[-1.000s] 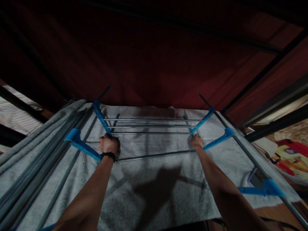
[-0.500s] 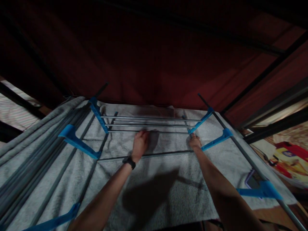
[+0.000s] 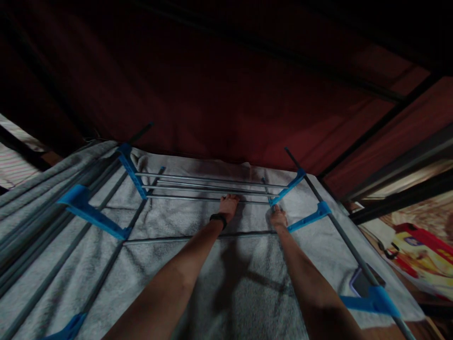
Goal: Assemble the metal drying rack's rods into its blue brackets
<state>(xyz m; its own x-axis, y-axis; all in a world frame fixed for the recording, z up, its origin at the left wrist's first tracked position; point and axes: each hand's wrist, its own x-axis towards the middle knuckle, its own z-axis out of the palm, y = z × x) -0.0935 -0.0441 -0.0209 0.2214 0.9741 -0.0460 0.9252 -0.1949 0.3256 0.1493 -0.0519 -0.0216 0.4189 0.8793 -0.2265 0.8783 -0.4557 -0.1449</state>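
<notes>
A rack frame of grey metal poles, thin rods and blue plastic brackets lies over a grey towel-like cloth (image 3: 198, 217). My left hand (image 3: 229, 206), with a dark band on its wrist, is at the front thin metal rod (image 3: 184, 198). Its fingers are stretched out and slightly apart across that rod. Farther right, my right hand (image 3: 279, 217) is closed around the right inner pole, just below a blue bracket (image 3: 288, 188). The fingers there partly hide the pole. Another blue bracket (image 3: 307, 217) extends right from beside this hand.
Several loose grey poles (image 3: 63, 208) lie along the left side. A phone-like dark object with a purple edge (image 3: 364, 281) rests at the right under an outer pole (image 3: 348, 241). Beyond it is a red and yellow package (image 3: 424, 250). Dark red fabric (image 3: 226, 108) hangs behind.
My left hand has moved right along the front rod, closer to my right hand. My right hand stays at the same bracket. The whole view has shifted slightly.
</notes>
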